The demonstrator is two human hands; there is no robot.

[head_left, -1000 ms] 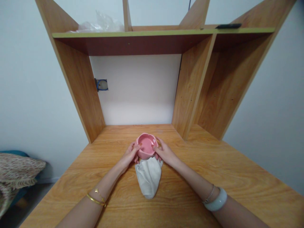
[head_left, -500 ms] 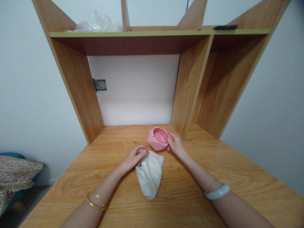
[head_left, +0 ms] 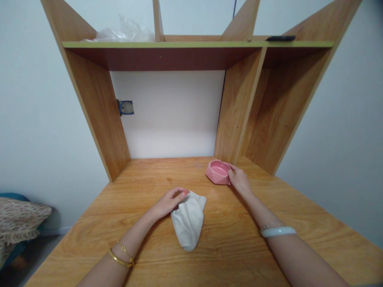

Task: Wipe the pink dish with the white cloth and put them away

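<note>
hands apart: the right hand (head_left: pixel 240 181) pinched the pink dish (head_left: pixel 218 176) near the back edge of the worktop (head_left: pixel 233 239); the left hand (head_left: pixel 167 203) touched the white cloth (head_left: pixel 189 225), its grip unclear; the step seemed to be placing the dish, next needing a gentle release.
</note>
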